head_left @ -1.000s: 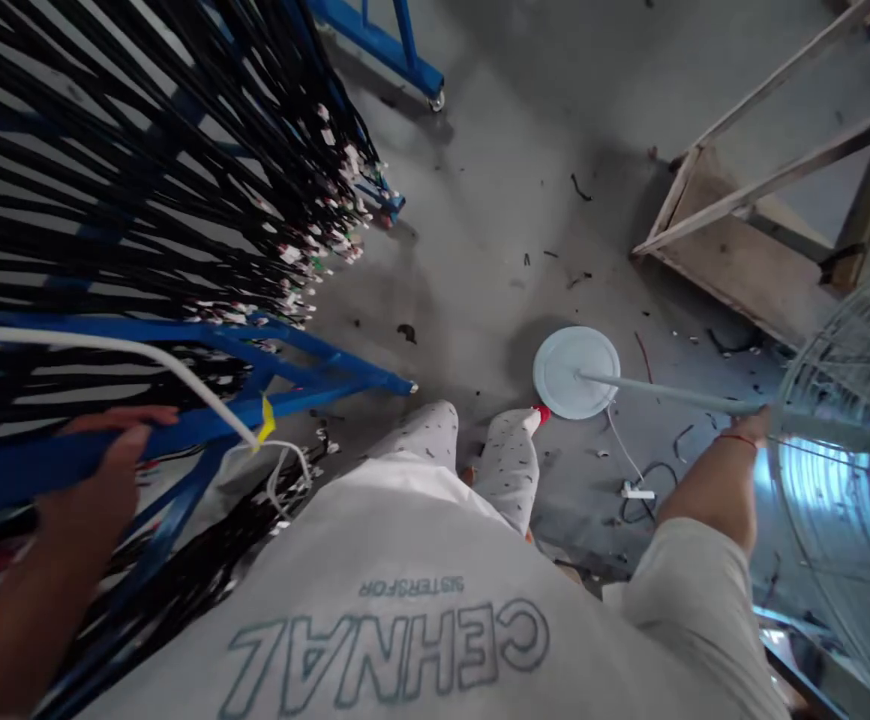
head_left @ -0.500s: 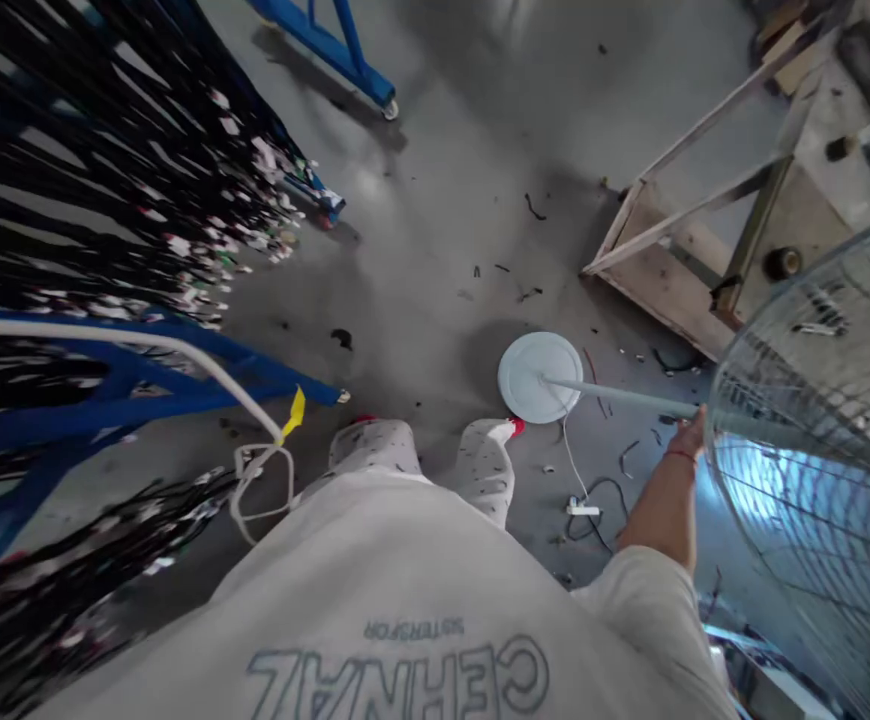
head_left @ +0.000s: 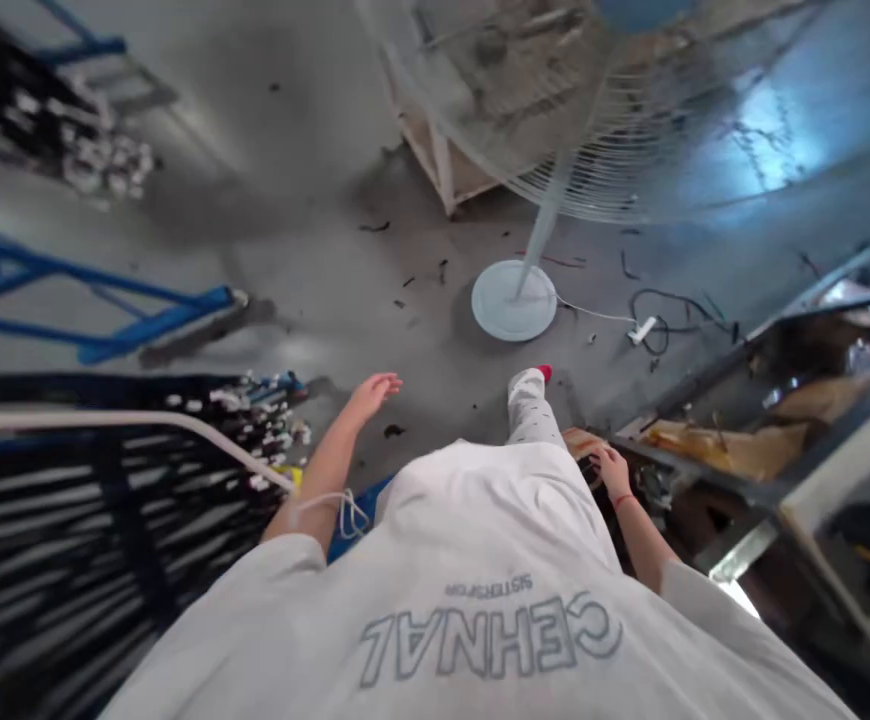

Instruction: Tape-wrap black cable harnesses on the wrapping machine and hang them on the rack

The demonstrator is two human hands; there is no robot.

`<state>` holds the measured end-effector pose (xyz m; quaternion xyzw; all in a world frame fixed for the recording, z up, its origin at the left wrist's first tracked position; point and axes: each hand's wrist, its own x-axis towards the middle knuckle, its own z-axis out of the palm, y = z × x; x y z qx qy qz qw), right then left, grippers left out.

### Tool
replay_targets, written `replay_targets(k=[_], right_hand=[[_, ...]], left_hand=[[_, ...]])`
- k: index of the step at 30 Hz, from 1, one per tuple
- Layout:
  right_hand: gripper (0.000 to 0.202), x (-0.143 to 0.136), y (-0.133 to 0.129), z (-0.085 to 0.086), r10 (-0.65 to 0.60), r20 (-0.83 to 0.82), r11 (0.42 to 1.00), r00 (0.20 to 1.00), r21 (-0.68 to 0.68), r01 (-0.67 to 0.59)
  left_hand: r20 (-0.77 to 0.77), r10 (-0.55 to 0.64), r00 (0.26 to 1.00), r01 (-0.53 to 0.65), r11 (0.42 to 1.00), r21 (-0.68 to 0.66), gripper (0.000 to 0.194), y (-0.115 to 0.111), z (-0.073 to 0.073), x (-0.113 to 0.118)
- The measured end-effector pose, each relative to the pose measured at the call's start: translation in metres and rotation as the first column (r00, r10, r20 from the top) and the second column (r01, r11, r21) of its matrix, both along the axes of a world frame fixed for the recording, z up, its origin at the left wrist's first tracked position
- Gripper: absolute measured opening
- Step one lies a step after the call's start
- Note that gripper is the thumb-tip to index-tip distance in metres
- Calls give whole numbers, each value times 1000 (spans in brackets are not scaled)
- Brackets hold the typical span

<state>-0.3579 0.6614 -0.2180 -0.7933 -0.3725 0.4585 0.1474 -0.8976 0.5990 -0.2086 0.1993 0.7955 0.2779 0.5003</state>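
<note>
My left hand (head_left: 375,394) hangs over the grey floor with its fingers stretched out and nothing in them. Nearest to it are the cable ends on the blue rack (head_left: 151,322) side. At my right side, my right hand (head_left: 610,472) hangs loosely with fingers apart, close to a brown board-like piece (head_left: 583,442); whether they touch I cannot tell. Ahead of me stands a pedestal fan, with its round pale base (head_left: 496,308), slanting pole (head_left: 543,228) and wide wire guard (head_left: 592,190). Neither hand is on the fan.
Bundles of black cables (head_left: 37,470) with white connectors hang on the left, beside a bent white tube (head_left: 180,424). A white power strip (head_left: 642,330) and its cord lie on the floor. A cluttered shelf (head_left: 750,490) runs along the right; a wooden frame (head_left: 442,170) stands behind the fan.
My right hand has let go of the fan pole and dropped to my side. My left hand has come into view. The view has turned right, and the fan now stands ahead.
</note>
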Motion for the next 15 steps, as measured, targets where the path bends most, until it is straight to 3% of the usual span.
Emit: replay_targets(k=[3,7,10,12,15], right_hand=[[27,17,-76,8,-250,-67,966,966,-81,245],[33,15,-121,8,-436,-114,899,893,-85,429],[39,9,-126,10,-491,-148,871,858,-88,483],[41,4,-115,17,-492,-173,870,853,-98,482],[41,8,-79,45,-362,-93,927,928,66,369]], left_hand=[[-38,-84,996,89,985,145,26,92,19,-10],[-31,-141,989,144,955,260,27,196,41,20],[-29,-123,992,126,953,275,28,254,46,52],[-63,-103,993,117,952,283,29,287,46,71],[-146,-91,985,131,946,295,33,330,39,91]])
